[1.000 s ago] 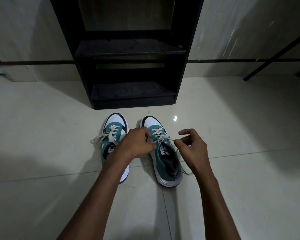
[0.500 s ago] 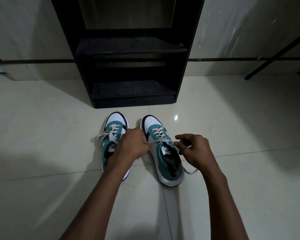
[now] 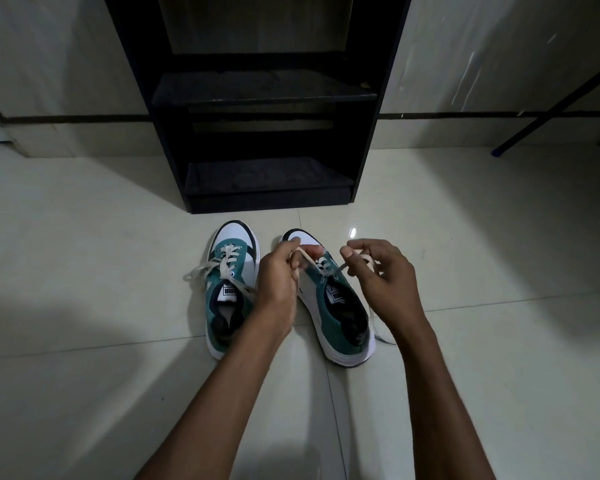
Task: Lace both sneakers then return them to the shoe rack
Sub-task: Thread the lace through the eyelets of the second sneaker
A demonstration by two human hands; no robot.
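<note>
Two teal and white sneakers stand side by side on the tiled floor, toes toward the black shoe rack (image 3: pixel 368 161). The left sneaker (image 3: pixel 226 299) has its white lace threaded, with loose ends trailing to its left and right. Over the right sneaker (image 3: pixel 340 317) my left hand (image 3: pixel 278 275) pinches one end of the white lace (image 3: pixel 329 268), and my right hand (image 3: pixel 385 282) pinches the other end. Both lace ends rise from the eyelets into my fingers. My hands hide the front of the lacing.
The rack's two dark shelves (image 3: pixel 267 178) hold nothing and stand against a pale wall. A dark slanted pole with a blue foot (image 3: pixel 499 150) reaches the floor at the far right. Glossy floor tiles (image 3: pixel 101 271) lie around the shoes.
Both hands have lifted and moved toward the toe of the right sneaker, and the lace once stretched level between them now runs up from the eyelets to each hand.
</note>
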